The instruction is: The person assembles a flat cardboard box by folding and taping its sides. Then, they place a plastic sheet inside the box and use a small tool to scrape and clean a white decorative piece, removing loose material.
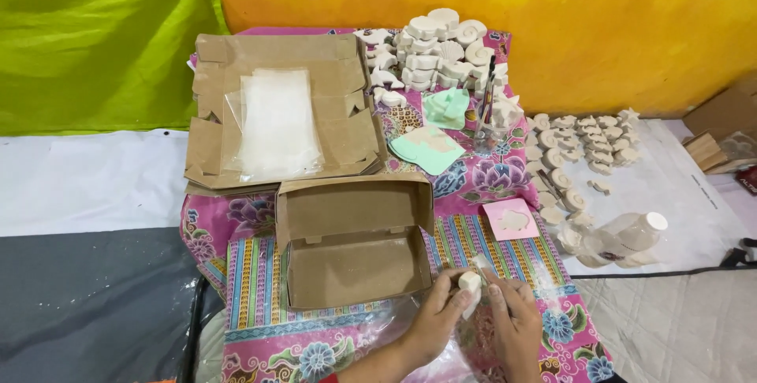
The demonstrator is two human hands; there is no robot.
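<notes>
We hold a small white plaster piece [470, 280] with both hands low over the desk [252, 288], which is covered by a pink flowered cloth. Our left hand [436, 318] has its fingers [456, 279] closed on the piece from the left, and our right hand [514, 318] pinches a clear plastic bag [482, 266] that lies against the piece; whether the piece is already inside the bag, we cannot tell. Just to the left of our hands stands an open brown cardboard box [355, 245], its lid raised. Behind it lies a stack of flattened cardboard boxes [280, 107] with a pile of clear bags [277, 124] on top. At the far end of the desk we see a heap of white plaster figures [438, 52], and more figures [583, 142] lie spread on a white sheet to the right. A pink sheet [511, 219] bearing one white figure rests near our right hand, and a clear plastic bottle [627, 237] lies on its side beyond it.
</notes>
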